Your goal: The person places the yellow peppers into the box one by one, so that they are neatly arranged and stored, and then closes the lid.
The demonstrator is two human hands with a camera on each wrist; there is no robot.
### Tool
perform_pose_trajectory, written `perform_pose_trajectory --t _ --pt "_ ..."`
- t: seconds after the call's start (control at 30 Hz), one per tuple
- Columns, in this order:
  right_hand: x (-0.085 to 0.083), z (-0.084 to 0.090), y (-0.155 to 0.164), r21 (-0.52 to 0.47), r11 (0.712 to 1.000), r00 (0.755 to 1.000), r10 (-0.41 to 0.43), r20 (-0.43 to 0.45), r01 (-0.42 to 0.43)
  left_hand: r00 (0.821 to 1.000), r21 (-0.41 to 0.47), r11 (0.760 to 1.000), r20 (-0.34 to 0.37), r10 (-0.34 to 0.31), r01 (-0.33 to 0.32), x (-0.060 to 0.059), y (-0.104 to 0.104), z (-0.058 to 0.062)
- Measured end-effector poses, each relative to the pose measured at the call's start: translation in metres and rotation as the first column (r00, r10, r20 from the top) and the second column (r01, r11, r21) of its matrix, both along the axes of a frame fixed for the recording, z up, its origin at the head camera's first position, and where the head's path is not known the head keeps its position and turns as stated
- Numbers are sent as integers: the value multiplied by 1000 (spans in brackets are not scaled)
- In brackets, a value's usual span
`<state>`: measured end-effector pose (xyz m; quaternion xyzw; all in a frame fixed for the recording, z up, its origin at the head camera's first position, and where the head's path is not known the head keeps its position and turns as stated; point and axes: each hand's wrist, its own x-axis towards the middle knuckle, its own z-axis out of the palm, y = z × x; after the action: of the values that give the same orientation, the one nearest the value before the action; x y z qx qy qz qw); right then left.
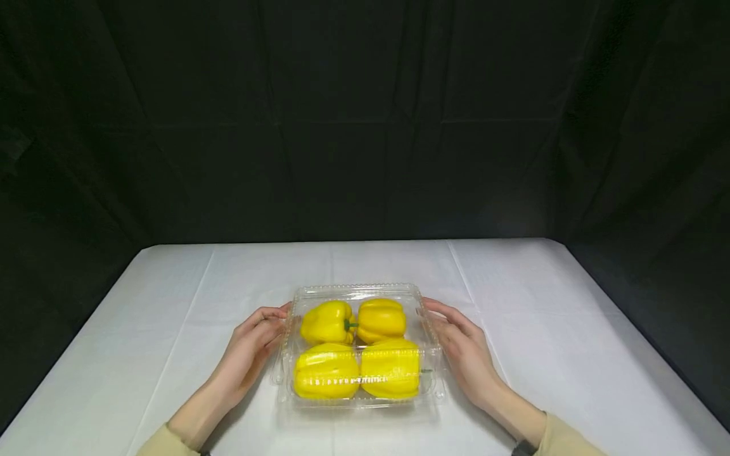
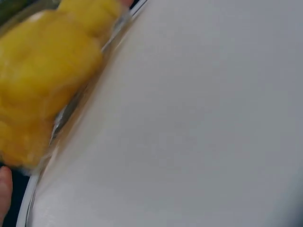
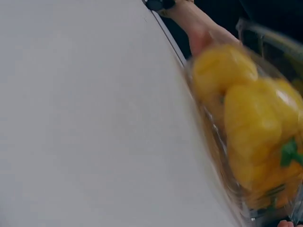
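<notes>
A closed clear plastic clamshell box [image 1: 359,292] is lying flat at the table's near centre, enclosing four yellow bell peppers [image 1: 327,322] arranged two by two.

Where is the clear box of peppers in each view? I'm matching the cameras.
Head: the box sits bottom centre, between both hands.
Left wrist: blurred, upper left.
Right wrist: blurred, right side.
Shared landmark: the yellow peppers inside.

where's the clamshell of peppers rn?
In the head view the clear clamshell of four yellow peppers sits near the table's front centre, between the left hand and right hand.
</notes>
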<state>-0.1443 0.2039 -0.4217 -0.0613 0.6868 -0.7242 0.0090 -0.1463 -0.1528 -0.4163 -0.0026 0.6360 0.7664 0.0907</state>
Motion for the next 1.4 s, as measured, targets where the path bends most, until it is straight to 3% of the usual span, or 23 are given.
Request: perform_pose_trajectory --t 0.17,0.33,0.63,0.97,1.4 --pt "29 4 6 42 996 996 83 -31 -81 998 -29 997 7 -69 69 22 -2 4" --pt "54 8 7 129 987 995 97 7 -97 989 -15 989 10 -150 150 40 -4 5" --pt "71 2 5 164 981 995 99 32 -103 976 -51 976 -27 -215 214 52 -6 1" --pt "72 -1 10 -35 957 954 290 75 -288 979 -37 981 -69 -193 191 57 -1 0" --pt "74 -9 15 -178 936 941 325 96 -305 962 -35 969 -113 -247 244 60 -2 -2"
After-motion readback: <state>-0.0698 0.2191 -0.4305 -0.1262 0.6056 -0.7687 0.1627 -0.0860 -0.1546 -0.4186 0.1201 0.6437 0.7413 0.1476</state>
